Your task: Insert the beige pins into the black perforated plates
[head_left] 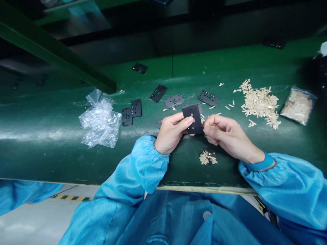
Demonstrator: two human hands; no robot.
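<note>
Left hand: curled nearly shut, thumb pressing one long edge of the held plate, pinching it firmly.
Right hand: fingers and thumb closed on the opposite edge, sharing the grip.
Held piece: a thin black rectangular plate with square cutouts, raised between both hands just above the green-painted worktop.
Handling: probably light and stiff; its outer edges look the safest hold, since the strips beside the cutouts may be fragile.
Edges: the worktop's pale front edge runs just below the hands.
Room: loose black plates lie just beyond the hands, a crumpled clear plastic bag to the left, a pile of small cream pieces to the right.
</note>
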